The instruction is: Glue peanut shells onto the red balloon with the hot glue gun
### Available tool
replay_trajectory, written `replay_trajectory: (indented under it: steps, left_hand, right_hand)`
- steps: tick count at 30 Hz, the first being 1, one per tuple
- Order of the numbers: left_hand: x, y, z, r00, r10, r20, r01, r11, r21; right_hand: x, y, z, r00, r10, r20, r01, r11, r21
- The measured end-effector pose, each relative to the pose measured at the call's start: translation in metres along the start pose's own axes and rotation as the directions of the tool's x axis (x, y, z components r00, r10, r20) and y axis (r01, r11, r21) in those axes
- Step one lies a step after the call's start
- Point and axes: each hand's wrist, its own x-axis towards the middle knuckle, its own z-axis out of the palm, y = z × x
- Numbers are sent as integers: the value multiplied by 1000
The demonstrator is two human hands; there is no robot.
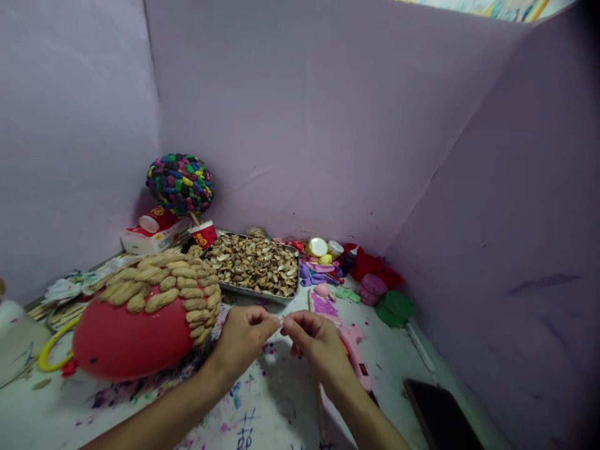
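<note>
Above the middle of the table, my left hand and my right hand meet with their fingertips almost touching. Thumb and forefinger are pinched on both; whatever lies between them is too small to make out. To the left rests a red balloon, its top and right side covered with rows of peanut shells. Partly behind my right hand lies a pink glue gun. Beyond my hands stands a metal tray full of loose peanut shells.
At the back left, a multicoloured shell-covered ball stands on a stick in a red cup. Balloons, paint pots and a green lid line the back right. A phone lies front right; a yellow ring sits left.
</note>
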Motion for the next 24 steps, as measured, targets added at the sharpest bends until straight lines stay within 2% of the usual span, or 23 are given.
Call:
replay_trajectory:
  steps: [3, 8, 12, 17, 21, 24]
  left_hand:
    - [0, -1, 1, 999, -1, 41, 3, 999, -46]
    - [-2, -3, 3, 993, -66, 98, 82, 983, -164]
    - [-3, -6, 5, 992, -40, 124, 55, 991, -121]
    - [-3, -9, 7, 995, 22, 97, -17, 999, -47]
    - [-3, -7, 7, 992, 33, 123, -29, 999, -32]
    - [-4, -6, 7, 991, 35, 128, -33, 999, -19]
  right_hand:
    - [1, 0, -2, 999, 3, -43, -5, 1000, -30]
    - [1, 3, -3, 991, 5, -135, -13, 998, -60]
    - [0, 2, -1, 990, -1, -138, -11, 997, -82]
    - [-3, 2, 0, 986, -22, -166, 1, 992, -127]
    - [-7, 6, 0, 977, -77, -197, 40, 982, -185]
    - [-9, 6, -2, 978, -147, -147, 104, 957, -270]
